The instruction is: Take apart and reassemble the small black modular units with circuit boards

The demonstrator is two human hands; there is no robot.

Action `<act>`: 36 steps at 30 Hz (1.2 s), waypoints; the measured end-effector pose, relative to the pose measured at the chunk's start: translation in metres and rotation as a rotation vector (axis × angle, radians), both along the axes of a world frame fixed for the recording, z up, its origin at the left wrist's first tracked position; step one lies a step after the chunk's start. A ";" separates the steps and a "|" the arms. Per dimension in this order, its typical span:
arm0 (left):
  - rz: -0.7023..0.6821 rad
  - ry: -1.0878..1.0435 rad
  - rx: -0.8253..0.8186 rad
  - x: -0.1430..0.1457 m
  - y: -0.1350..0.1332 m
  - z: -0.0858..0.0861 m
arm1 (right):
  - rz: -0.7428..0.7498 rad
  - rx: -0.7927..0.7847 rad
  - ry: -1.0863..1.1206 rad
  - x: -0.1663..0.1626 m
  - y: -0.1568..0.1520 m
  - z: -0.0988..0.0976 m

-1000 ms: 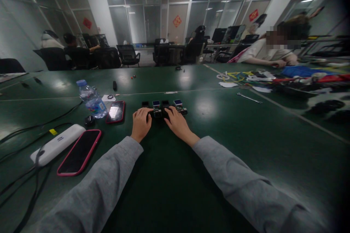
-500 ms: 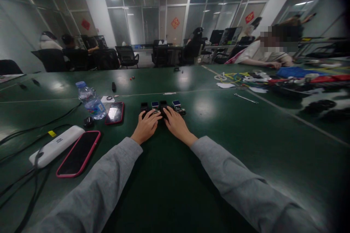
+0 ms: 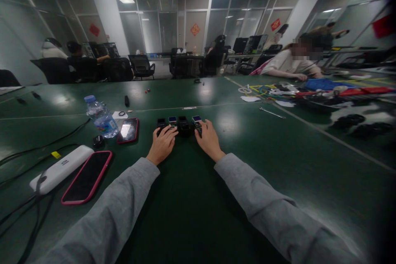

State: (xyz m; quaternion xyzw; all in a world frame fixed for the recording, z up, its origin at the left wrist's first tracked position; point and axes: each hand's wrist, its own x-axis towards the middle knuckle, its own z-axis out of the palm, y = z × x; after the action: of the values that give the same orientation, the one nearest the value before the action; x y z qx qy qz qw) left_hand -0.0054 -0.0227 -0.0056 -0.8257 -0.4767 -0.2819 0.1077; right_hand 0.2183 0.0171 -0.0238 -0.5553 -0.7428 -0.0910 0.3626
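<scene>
Several small black devices (image 3: 184, 125) with little lit screens stand in a row on the green table (image 3: 192, 198). My left hand (image 3: 161, 145) rests on the table with its fingertips touching the left devices of the row. My right hand (image 3: 208, 140) lies beside it, fingers curled over the rightmost device (image 3: 196, 119). Both arms wear grey sleeves. Whether either hand actually grips a device is hidden by the fingers.
To the left lie a water bottle (image 3: 100, 116), a red-cased phone (image 3: 128, 130), a larger pink-cased phone (image 3: 87, 176), a white power bank (image 3: 57, 168) and black cables. A person (image 3: 289, 62) sits at the far right behind tools and wires. Office chairs stand behind the table.
My left hand has slid right onto the left devices of the row. My right hand has shifted from the row's middle to its rightmost device. The view has tilted slightly.
</scene>
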 end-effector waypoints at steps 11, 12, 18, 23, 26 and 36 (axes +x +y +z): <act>0.044 -0.005 0.028 0.000 -0.001 0.000 | 0.043 -0.157 0.006 -0.002 0.002 -0.002; 0.044 -0.009 0.032 0.000 -0.001 0.000 | 0.047 -0.166 0.009 -0.002 0.002 -0.001; 0.094 -0.124 0.113 -0.004 0.000 0.003 | 0.057 -0.148 0.022 -0.001 0.003 -0.001; 0.168 -0.228 0.232 -0.029 0.008 0.005 | 0.041 -0.048 0.015 -0.003 0.004 0.001; 0.274 -0.267 0.183 -0.045 0.020 -0.006 | 0.037 -0.006 0.038 -0.001 0.006 0.000; 0.429 -0.049 -0.228 -0.068 0.044 -0.047 | 0.067 -0.159 0.363 0.012 0.031 -0.021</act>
State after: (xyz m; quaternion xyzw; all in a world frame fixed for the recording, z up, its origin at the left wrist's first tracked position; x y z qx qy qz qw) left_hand -0.0736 0.0216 -0.0522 -0.7053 -0.6722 -0.2170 0.0597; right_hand 0.2306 0.0477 -0.0447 -0.5645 -0.6882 0.0818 0.4483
